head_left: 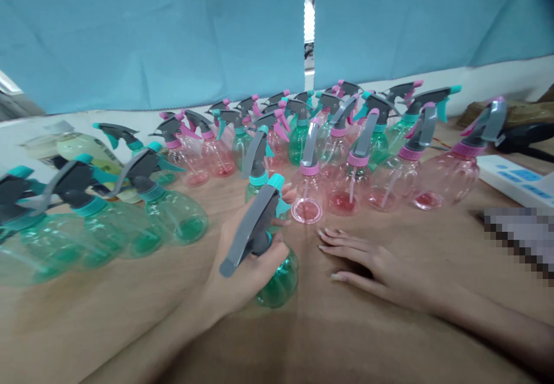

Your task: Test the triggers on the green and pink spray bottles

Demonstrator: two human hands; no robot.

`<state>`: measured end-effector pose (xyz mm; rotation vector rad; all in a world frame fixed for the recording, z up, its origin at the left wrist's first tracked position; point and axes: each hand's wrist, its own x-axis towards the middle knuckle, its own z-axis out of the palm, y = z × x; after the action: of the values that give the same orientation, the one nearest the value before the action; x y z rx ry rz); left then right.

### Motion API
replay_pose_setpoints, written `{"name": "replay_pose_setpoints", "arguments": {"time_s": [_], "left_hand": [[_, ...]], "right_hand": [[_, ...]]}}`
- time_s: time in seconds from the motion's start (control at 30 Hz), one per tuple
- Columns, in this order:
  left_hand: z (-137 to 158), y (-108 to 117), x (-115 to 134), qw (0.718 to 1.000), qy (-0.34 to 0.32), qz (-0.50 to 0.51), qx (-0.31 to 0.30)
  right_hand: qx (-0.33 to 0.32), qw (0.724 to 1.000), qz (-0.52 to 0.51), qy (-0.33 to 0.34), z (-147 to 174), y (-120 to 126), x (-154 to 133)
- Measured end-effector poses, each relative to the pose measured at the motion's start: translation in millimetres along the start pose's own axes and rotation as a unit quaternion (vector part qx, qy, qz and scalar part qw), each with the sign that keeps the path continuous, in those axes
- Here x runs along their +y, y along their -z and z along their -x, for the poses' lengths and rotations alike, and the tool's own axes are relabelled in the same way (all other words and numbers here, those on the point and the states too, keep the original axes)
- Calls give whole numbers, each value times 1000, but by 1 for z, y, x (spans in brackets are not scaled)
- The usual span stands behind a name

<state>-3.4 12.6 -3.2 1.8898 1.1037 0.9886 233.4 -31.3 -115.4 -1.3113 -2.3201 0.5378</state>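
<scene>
My left hand (249,257) is wrapped around the neck of a green spray bottle (279,283) with a grey and teal trigger head. The bottle is near the middle of the table, and my fingers hide part of it. To its right, my right hand (363,257) lies palm down on the tabletop with its fingers stretched out, holding nothing. Just beyond both hands stands a clear pink spray bottle (308,199) with a pink collar. Another green spray bottle (256,182) is partly hidden behind the held one.
Several green spray bottles (184,222) stand on the left, and several pink ones (348,191) line the right and back. A pale bottle (86,150) is behind at left. At right are a white device with blue buttons (515,176) and a blurred-out flat object (519,234). Blue cloth (151,38) hangs behind.
</scene>
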Motion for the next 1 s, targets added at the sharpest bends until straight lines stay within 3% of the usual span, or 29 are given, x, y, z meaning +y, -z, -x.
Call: {"name": "replay_pose_setpoints", "arguments": {"time_s": [0.27,0.77,1.0], "left_hand": [[0,0,3,999,-35,-33,-1],[1,4,2,995,-23,-92,9],[4,4,1,993,-53,-98,27]], "right_hand": [[-1,1000,-8,-2,0,1,0],[1,1000,-11,-3,0,1,-1],[10,1000,-18,4,0,-1,1]]}}
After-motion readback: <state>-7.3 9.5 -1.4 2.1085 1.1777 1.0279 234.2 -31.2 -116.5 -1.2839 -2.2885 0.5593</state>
